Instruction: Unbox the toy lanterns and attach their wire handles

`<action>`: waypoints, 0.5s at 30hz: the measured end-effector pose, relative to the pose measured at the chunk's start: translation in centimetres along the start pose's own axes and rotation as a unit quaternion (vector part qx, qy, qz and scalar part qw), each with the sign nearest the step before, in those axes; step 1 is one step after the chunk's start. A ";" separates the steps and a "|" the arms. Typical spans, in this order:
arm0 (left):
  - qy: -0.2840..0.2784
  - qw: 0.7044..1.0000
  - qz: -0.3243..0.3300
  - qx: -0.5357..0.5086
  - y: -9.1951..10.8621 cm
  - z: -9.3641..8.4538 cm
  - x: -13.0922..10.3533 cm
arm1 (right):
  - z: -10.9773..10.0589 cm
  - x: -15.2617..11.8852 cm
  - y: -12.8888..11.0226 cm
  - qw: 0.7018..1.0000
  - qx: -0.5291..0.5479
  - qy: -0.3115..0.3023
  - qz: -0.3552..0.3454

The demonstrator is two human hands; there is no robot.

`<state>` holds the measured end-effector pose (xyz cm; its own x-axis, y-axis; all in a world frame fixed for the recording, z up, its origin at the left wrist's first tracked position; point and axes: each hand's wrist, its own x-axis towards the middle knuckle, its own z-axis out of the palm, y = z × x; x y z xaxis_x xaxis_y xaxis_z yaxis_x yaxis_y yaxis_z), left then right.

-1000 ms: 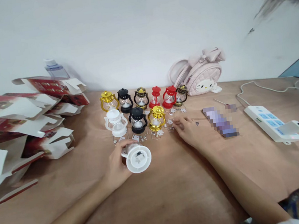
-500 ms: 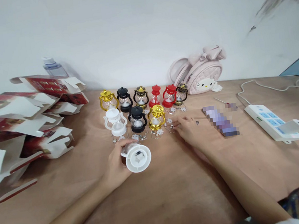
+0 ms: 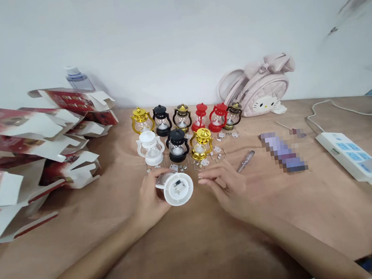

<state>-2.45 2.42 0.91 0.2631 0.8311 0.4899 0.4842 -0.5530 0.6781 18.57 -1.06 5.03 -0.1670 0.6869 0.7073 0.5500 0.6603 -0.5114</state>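
Observation:
My left hand [image 3: 151, 193] is wrapped round a white mini lantern [image 3: 179, 189], tipped so its round underside faces me. An open recess with small parts inside shows in that base. Close to its right side, my right hand [image 3: 226, 183] has thumb and fingers pinched together; whatever is between the tips is too small to name. Beyond the hands stand a white lantern [image 3: 152, 148], a black lantern [image 3: 177, 146] and a gold lantern [image 3: 201, 144]. Small white pieces, round silvery bits and bent wire handles lie around them.
Behind is another row of lanterns, including a red one [image 3: 218, 118]. Open red-and-white boxes [image 3: 83, 164] are piled on the left. To the right lie a screwdriver [image 3: 245, 161], a blurred-out phone [image 3: 282, 152] and a power strip [image 3: 353, 158]. A pink bag [image 3: 261, 88] leans against the wall.
My right hand has come back from the small parts near the gold lantern to beside the tipped base, fingers now pinched. The screwdriver it partly covered shows. The view has shifted slightly.

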 end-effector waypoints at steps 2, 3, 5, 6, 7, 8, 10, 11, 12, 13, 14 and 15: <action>-0.004 1.000 0.018 0.009 0.0 0.0 0.0 | 0.4 0.4 -1.1 0.999 0.018 -0.002 -0.049; -0.003 1.000 0.024 0.014 0.0 -0.1 -0.1 | 0.5 0.6 -1.4 0.998 0.024 -0.001 -0.059; -0.001 0.999 0.029 0.028 0.2 -0.1 -0.1 | 0.7 1.0 -1.7 0.997 0.030 -0.001 -0.065; 0.001 0.999 0.030 0.034 0.2 -0.1 -0.1 | 0.8 1.2 -1.8 0.997 0.029 -0.002 -0.065; 0.003 0.999 0.028 0.039 0.3 -0.1 -0.1 | 0.8 1.3 -1.8 0.998 0.025 -0.003 -0.065; 0.005 0.999 0.026 0.042 0.4 -0.1 -0.2 | 0.9 1.4 -1.9 0.998 0.018 -0.004 -0.065; 0.009 0.999 0.022 0.039 0.4 -0.1 -0.3 | 1.0 1.5 -2.1 0.998 0.003 -0.011 -0.058; 0.012 0.999 0.018 0.033 0.4 -0.1 -0.3 | 1.1 1.5 -2.3 0.999 -0.003 -0.016 -0.051; 0.014 1.000 0.010 0.025 0.4 0.0 -0.5 | 1.1 1.4 -2.4 0.999 -0.010 -0.020 -0.045; 0.017 1.000 0.001 0.018 0.4 0.0 -0.6 | 1.2 1.4 -2.6 0.999 -0.015 -0.022 -0.039; 0.022 1.000 -0.008 0.010 0.3 0.0 -0.7 | 1.2 1.4 -2.8 0.999 -0.020 -0.024 -0.034; 0.027 1.000 -0.016 0.004 0.3 0.1 -0.8 | 1.2 1.3 -2.9 0.999 -0.023 -0.023 -0.031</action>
<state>-2.49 1.57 0.66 0.2025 0.8439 0.4969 0.4978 -0.5256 0.6899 15.76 -1.69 6.88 -0.2389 0.6595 0.7127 0.5750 0.6875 -0.4434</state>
